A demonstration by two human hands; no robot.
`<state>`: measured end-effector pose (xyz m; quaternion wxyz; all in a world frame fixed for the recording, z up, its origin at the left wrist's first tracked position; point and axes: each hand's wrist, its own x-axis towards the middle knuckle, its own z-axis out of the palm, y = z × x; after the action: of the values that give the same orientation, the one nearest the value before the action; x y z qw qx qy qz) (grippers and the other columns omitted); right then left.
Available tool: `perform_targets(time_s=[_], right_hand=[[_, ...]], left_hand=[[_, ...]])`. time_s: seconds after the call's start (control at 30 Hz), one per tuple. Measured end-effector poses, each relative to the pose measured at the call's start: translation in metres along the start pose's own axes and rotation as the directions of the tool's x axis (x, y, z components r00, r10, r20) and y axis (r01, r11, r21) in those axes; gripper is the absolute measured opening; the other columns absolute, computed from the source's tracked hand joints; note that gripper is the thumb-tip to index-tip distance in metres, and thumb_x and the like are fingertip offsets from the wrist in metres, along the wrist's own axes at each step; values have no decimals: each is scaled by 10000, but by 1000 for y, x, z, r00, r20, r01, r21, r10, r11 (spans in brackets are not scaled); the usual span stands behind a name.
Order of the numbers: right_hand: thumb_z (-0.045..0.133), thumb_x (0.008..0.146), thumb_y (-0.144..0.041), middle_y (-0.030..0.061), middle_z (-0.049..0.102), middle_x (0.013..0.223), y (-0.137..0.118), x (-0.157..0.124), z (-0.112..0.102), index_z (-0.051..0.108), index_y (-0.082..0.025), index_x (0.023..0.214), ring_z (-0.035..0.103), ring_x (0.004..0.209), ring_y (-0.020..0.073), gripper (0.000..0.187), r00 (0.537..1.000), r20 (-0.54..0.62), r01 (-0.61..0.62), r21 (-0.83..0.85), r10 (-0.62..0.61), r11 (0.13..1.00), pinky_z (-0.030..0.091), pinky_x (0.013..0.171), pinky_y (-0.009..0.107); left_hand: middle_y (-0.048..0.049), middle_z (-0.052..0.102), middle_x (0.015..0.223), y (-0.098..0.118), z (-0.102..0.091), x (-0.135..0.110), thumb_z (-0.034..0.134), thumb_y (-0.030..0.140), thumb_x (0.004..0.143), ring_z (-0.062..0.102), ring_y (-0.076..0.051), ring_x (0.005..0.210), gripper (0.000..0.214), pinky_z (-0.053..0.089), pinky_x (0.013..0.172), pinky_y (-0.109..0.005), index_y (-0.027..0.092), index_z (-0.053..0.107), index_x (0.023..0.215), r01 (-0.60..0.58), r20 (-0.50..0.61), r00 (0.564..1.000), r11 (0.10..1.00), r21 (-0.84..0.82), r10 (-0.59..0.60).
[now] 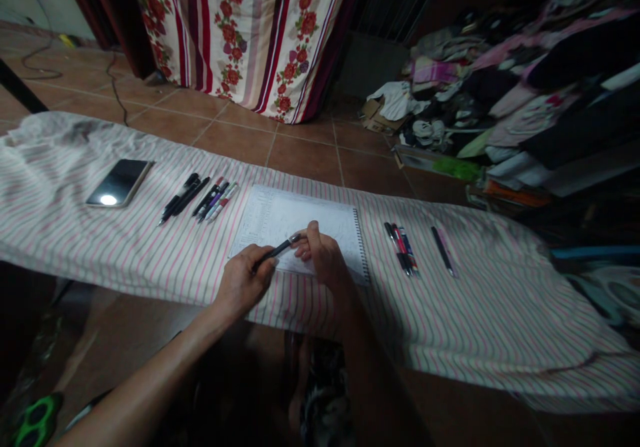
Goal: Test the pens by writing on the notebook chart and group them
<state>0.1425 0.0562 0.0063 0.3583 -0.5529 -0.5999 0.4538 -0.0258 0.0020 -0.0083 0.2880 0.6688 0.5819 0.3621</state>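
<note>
My left hand (245, 279) is closed around a black pen (278, 250), which slants up to the right over the spiral notebook (330, 217). My right hand (324, 255) is at the pen's far end. Its thumb stands up, apart from the pen, and its fingers are loosely bent, with the fingertips at or very near the pen's end. Under both hands the notebook lies open at a page with faint writing, its wire binding on the right. The hands cover the page's lower part.
A striped cloth (310, 307) covers the long table. Left of the notebook lie several pens (213, 200), black markers (183, 197) and a phone (120, 183). To the right are a few pens (401, 248) and a separate black pen (443, 250). Clothes (450, 93) are piled beyond.
</note>
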Motion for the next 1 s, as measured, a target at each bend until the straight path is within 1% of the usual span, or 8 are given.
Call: perform_targets(time_s=[0.07,0.17,0.37,0.53,0.73,0.83,0.93,1.0], right_hand=[[286,849,-595,59,667,756,-3,0,-1,634,-198,891,589,563,144,530,1000,-8,-29,50,29,998,422,496,264],[459,811,-457,55,661,822,-8,0,-3,595,-188,1007,618,659,151,360,1000,-9,26,110,-25,994,446,546,256],[592,680,-266,26,663,749,-2,1,-4,643,-171,858,602,679,140,208,996,68,56,125,-65,991,445,641,266],[607,674,-322,16,653,714,-3,0,-6,632,-175,795,588,653,137,192,995,79,48,103,-56,994,435,624,260],[516,778,-387,-29,505,548,-11,-6,-7,567,-184,628,466,539,102,257,989,51,148,-277,-139,949,350,548,236],[474,808,-427,-50,388,479,-10,-6,-5,473,-195,531,369,484,89,361,984,32,177,-372,-177,911,301,510,237],[457,814,-464,-37,441,491,-7,-4,-4,480,-197,532,415,499,95,389,988,10,150,-350,-156,925,328,525,236],[430,825,-478,-10,556,581,-5,-2,-4,570,-193,659,505,552,111,358,996,12,91,-216,-91,972,384,558,238]], left_hand=[[-49,656,859,-2,0,1,486,297,841,602,-187,831,235,446,763,-295,196,648,979,26,0,1000,1000,-11,-26],[-57,666,877,-5,0,2,493,310,837,605,-192,841,249,449,772,-302,181,648,983,54,7,999,998,-30,-54],[-48,670,874,-9,0,3,501,314,833,608,-184,831,242,454,763,-299,181,649,971,59,26,998,998,-23,-58],[-44,662,857,-9,-1,2,493,291,838,605,-183,830,229,454,760,-300,177,646,965,35,34,999,999,24,-36],[-36,647,834,-6,-2,1,482,267,846,595,-176,807,210,452,741,-292,186,646,948,-26,45,999,997,74,23],[-34,639,824,-6,-2,1,479,264,849,592,-170,797,209,452,732,-286,185,643,953,-50,54,997,996,75,46],[-34,641,826,-6,-2,2,476,268,852,595,-167,797,213,454,732,-284,189,644,956,-61,61,997,995,78,56],[-33,646,825,-7,-2,2,478,275,850,601,-167,797,213,456,732,-283,194,648,949,-52,56,997,996,75,48]])
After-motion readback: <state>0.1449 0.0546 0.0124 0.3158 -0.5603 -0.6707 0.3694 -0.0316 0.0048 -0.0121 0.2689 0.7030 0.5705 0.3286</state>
